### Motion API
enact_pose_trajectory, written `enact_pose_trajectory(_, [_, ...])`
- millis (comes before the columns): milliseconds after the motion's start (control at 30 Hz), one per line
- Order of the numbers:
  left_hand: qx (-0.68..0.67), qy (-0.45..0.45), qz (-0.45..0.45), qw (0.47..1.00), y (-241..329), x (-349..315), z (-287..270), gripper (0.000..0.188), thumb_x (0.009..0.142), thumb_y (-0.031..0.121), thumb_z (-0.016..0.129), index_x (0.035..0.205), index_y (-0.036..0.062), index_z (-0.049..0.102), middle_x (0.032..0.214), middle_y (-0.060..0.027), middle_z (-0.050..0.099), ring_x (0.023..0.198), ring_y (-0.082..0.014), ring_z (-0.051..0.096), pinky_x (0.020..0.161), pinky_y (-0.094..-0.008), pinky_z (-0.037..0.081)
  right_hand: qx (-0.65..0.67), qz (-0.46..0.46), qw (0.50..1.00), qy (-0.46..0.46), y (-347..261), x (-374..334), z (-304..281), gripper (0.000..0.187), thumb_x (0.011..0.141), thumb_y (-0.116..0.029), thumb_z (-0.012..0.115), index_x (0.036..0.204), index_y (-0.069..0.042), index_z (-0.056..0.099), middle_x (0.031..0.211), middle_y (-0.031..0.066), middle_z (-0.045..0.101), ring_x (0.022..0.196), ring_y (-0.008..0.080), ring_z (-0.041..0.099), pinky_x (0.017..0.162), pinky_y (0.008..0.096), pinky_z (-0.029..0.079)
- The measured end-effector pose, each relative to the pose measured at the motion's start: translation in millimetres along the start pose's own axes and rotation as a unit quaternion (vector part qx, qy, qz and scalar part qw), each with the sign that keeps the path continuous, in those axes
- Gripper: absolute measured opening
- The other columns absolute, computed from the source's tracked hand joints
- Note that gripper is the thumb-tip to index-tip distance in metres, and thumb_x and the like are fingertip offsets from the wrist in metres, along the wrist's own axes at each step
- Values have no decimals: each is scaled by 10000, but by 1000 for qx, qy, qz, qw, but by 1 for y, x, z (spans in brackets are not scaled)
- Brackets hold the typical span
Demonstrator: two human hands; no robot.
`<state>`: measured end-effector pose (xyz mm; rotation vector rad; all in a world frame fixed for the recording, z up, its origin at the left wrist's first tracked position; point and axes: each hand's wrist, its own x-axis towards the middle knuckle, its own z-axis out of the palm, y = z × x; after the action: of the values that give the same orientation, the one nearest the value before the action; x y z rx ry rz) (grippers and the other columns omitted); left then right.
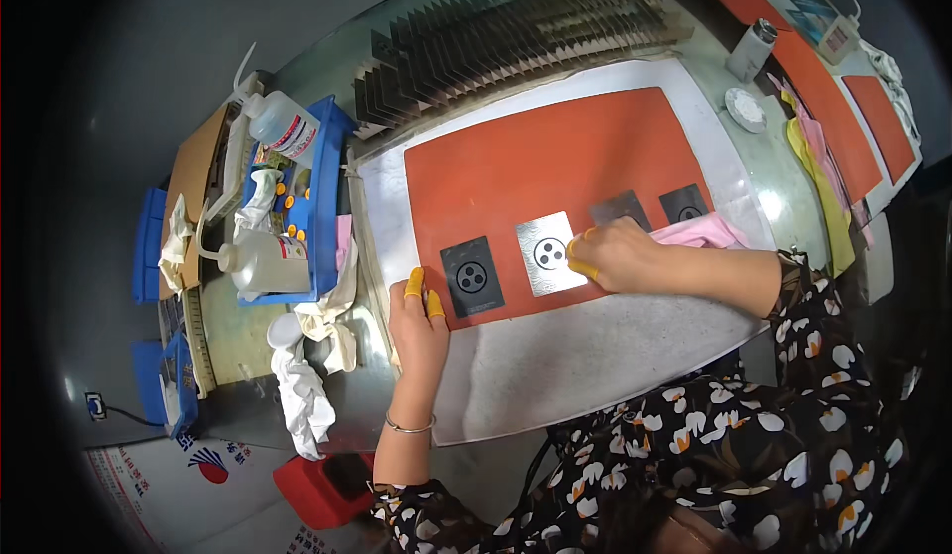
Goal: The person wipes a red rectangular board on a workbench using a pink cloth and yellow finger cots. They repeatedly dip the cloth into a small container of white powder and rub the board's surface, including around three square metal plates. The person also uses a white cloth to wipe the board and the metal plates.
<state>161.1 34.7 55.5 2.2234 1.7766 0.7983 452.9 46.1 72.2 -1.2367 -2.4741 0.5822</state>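
Floral-patterned sleeve lies nearest the camera at lower right, leading to the right hand. Its yellow-tipped fingers are bunched together at the right edge of the bright metal plate; whether they pinch or merely press it cannot be told. The left hand, fingers slightly spread, rests at the near-left corner of the orange mat, just beside a dark plate. The bright metal plate lies on that mat, second from left among four. Its long axis runs away from the person, far end leaning slightly left, toward the upright metal sheets. Step in hand, as judged: handling the plate at its edge. The next move calls for light, steady contact.
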Motion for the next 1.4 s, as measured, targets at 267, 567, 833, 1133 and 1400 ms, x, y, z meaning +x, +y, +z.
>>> enact_pose_trajectory(267, [34, 36, 36, 998, -10, -5, 15, 285, 781, -21, 532, 1056, -88, 499, 1002, -188, 504, 884, -328, 513, 734, -373, 444, -26, -36, 998, -33, -2, 6, 16, 64, 696, -37, 558, 758, -25, 570, 626, 122, 553, 582, 291, 574, 512, 421, 440])
enact_pose_trajectory(567, [27, 48, 45, 997, -9, -4, 15, 278, 747, -49, 548, 1019, -89, 506, 1004, -192, 505, 884, -337, 513, 741, -375, 445, -51, -52, 997, -8, -13, 20, 19, 61, 650, -30, 564, 710, -25, 553, 621, 131, 568, 584, 296, 578, 498, 421, 435])
enact_pose_trajectory(833, [31, 46, 49, 997, -12, -4, 18, 165, 717, -61, 556, 867, -100, 498, 999, -219, 499, 897, -353, 507, 754, -387, 442, -37, -43, 998, -17, -24, 18, 18, 63, 653, -43, 570, 695, -7, 540, 638, 169, 579, 595, 338, 589, 515, 455, 439])
enact_pose_trajectory(1133, [3, 55, 41, 998, -8, -6, 17, 220, 766, -67, 470, 978, -105, 513, 1011, -192, 490, 859, -341, 501, 748, -387, 424, -24, -38, 999, -5, -28, 18, 25, 74, 687, -58, 577, 745, -11, 570, 642, 154, 580, 581, 317, 587, 495, 425, 439])
enact_pose_trajectory(1400, [-4, 55, 53, 997, -12, -5, 17, 278, 805, -23, 489, 1078, -75, 497, 993, -188, 499, 870, -334, 503, 753, -371, 428, -56, -58, 993, -81, -35, 0, 9, 41, 696, -73, 562, 712, -35, 561, 645, 151, 585, 601, 298, 599, 507, 423, 451])
